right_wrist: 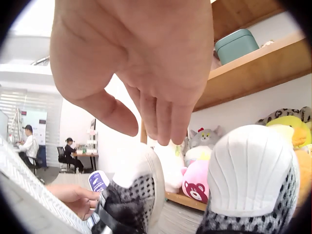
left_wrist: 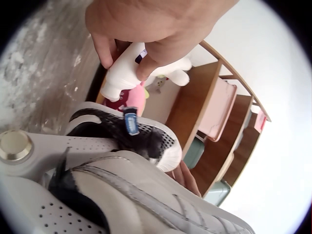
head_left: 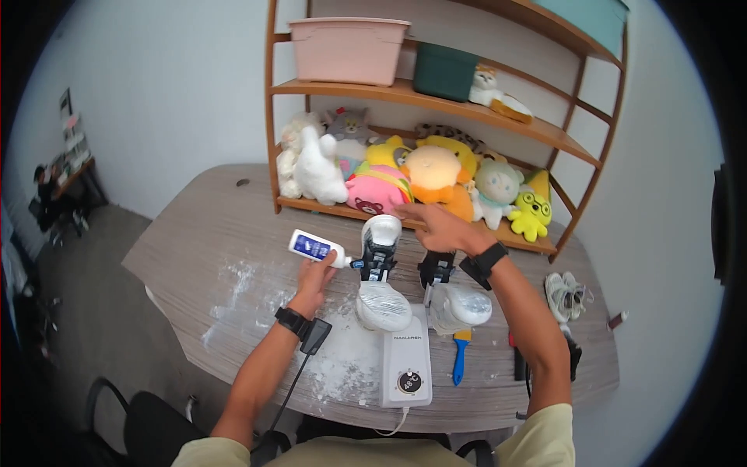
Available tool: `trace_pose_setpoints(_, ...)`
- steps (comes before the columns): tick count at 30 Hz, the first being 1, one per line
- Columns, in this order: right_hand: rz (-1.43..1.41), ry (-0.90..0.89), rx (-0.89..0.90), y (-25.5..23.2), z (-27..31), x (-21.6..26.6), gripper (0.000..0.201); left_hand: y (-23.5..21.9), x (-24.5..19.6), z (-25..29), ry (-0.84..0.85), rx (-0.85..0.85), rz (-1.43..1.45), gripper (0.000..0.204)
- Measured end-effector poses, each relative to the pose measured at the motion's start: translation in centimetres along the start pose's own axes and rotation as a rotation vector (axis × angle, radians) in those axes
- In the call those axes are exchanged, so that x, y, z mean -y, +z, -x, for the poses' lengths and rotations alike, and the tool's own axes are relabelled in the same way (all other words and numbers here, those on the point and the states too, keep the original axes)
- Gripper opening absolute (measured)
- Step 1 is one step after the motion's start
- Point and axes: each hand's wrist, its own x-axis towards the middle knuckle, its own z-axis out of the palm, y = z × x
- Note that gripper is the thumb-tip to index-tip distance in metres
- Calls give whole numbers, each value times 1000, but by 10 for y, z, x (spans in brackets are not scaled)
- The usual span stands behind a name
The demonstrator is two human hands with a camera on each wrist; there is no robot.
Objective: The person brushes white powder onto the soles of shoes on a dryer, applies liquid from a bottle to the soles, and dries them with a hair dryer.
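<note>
My left hand grips a white bottle with a blue label, its narrow end against the side of a black-and-white shoe. That shoe has a pale toe and a blue tag. Over its toe hovers my right hand, fingers loosely extended and holding nothing. A matching shoe lies partly hidden below my right wrist. Two white shoes are nearer me, and all are mounted on a white shoe dryer whose dial reads 48°C.
White powdery smears cover the table's left and middle. A blue-handled brush lies right of the dryer, and more sneakers stand farther right. Behind, a wooden shelf holds plush toys and bins. A cord runs off the front edge.
</note>
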Motion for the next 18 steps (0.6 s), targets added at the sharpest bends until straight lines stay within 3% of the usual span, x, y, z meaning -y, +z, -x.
trace_pose_setpoints(3, -195, -79, -142, -7, 2, -6, 46, 15, -48, 17, 143, 78, -103, 31)
trace_pose_setpoints(7, -322, -42, -114, -36, 26, 54, 45, 56, -106, 44, 563, 282, -339, 34)
trace_pose_setpoints(9, -318, -77, -89, -43, 38, 84, 47, 81, -127, 62, 655, 441, -424, 37)
trace_pose_setpoints(10, -241, -182, -252, -32, 37, 80, 43, 92, -134, 70, 699, 523, -463, 38)
trace_pose_setpoints(13, -293, -213, -381, -24, 46, 84, 44, 117, -148, 86, 735, 666, -687, 47)
trace_pose_setpoints(14, -290, -243, -412, -23, 48, 85, 45, 124, -150, 94, 818, 659, -797, 53)
trace_pose_setpoints(18, -220, -163, -519, -22, 60, 76, 43, 153, -148, 117, 870, 713, -871, 65)
